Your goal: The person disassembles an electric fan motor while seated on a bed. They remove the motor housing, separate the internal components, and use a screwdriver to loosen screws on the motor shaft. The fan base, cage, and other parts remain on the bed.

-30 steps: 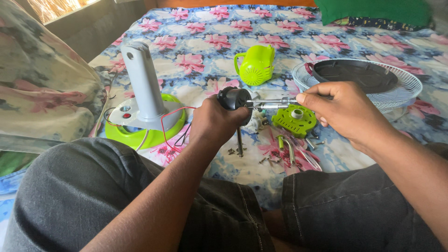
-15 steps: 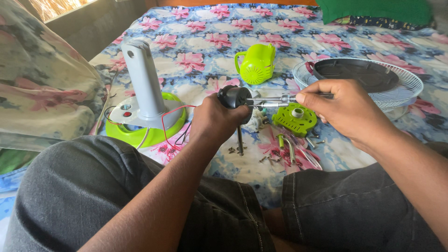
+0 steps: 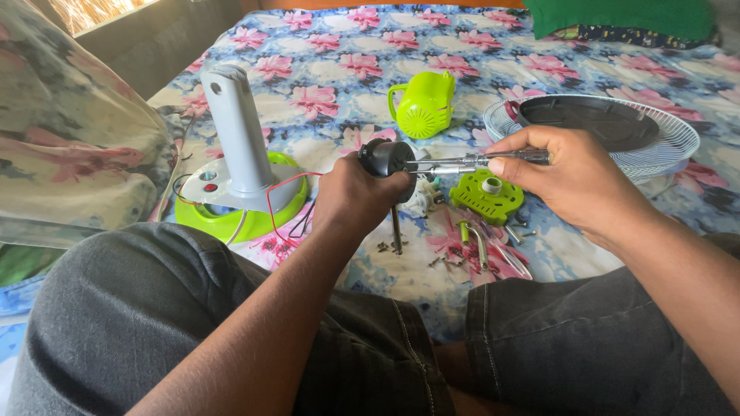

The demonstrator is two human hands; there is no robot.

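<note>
Left hand (image 3: 356,202): closed around a small black motor (image 3: 385,158), held above the flowered bedsheet (image 3: 339,85) at centre. Right hand (image 3: 574,185): closed on the handle of a screwdriver (image 3: 470,162), shaft held level, tip set against the motor's side. Both hands raised clear of the sheet, between the knees.

Containers:
- White wire guard (image 3: 678,142), laid flat on the sheet to the far right; contained a dark round plate (image 3: 590,123) resting inside its rim.
- Green back cover (image 3: 422,104), stood on the sheet beyond the motor; contents not visible.

Surroundings:
- Green round base (image 3: 239,219) with grey upright post (image 3: 235,131), placed left of the motor; red wire (image 3: 281,189) looped from the base toward the left hand.
- Green flat bracket (image 3: 487,196), lying under the screwdriver, just beside the right hand.
- Loose screws (image 3: 385,247) scattered on the sheet near the hands, together with two bent metal rods (image 3: 478,246).
- Green pillow (image 3: 617,15) at the far edge.
- Flowered cushion (image 3: 69,131) at the left edge.

Obstructions: left hand covered most of the motor's near side; right hand hid the screwdriver's handle end.
</note>
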